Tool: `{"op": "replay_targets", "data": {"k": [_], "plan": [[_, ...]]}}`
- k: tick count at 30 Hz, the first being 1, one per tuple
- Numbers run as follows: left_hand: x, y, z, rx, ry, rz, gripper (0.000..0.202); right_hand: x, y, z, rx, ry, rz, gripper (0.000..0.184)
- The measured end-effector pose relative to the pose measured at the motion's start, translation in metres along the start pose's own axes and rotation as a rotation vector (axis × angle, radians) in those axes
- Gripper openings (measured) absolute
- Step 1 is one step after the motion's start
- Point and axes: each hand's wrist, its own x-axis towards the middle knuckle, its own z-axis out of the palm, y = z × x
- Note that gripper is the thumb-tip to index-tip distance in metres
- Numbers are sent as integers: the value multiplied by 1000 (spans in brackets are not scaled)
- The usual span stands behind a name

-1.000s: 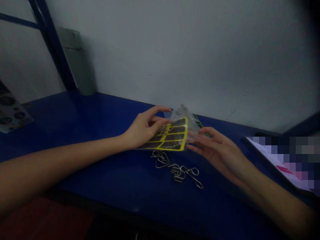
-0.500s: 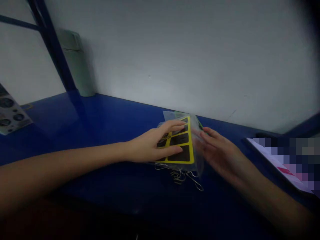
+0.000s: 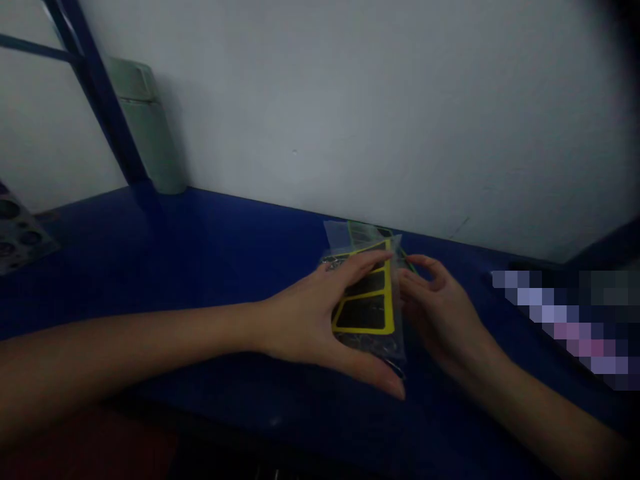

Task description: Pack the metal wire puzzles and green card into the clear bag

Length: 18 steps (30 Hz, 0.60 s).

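A clear plastic bag [image 3: 400,313] sits on the blue table between my hands. Through it shows a sheet of black labels with yellow borders [image 3: 367,312], and below that are thin metal wire pieces, too dim to name. My left hand [image 3: 315,320] spans the bag, its thumb at the near edge and its fingers bent over the far part. At the bag's right edge, my right hand [image 3: 440,300] has its fingers curled in a pinch; its fingertips are partly hidden. Behind the bag lies a second clear packet with green-lined labels [image 3: 357,232].
A pale green flask [image 3: 153,143] stands by a blue post [image 3: 103,113] near the wall. A patterned box [image 3: 23,237] is at the left edge. On the right lies a flat, blurred-out object [image 3: 560,327]. The blue table [image 3: 225,247] meets the white wall [image 3: 325,120] behind.
My left hand has spread from lying on the labels to spanning the bag, its thumb now at the near edge. The wire pieces that stuck out toward me are mostly covered.
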Motion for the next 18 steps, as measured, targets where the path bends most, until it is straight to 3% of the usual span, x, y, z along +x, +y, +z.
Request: {"op": "replay_targets", "data": {"k": [3, 6, 10, 14, 18], "plan": [[-1, 7, 4, 23, 29, -17, 99, -2, -1, 2, -81, 51, -145, 44], [-1, 12, 5, 63, 76, -21, 86, -3, -2, 5, -158, 82, -286, 45], [0, 15, 3, 47, 37, -35, 81, -5, -3, 9, -276, 128, -368, 45], [0, 16, 4, 74, 61, 31, 83, -8, -6, 12, -172, -21, -323, 48], [0, 16, 5, 174, 224, 156, 73, -11, -7, 13, -131, -131, -316, 51]]}}
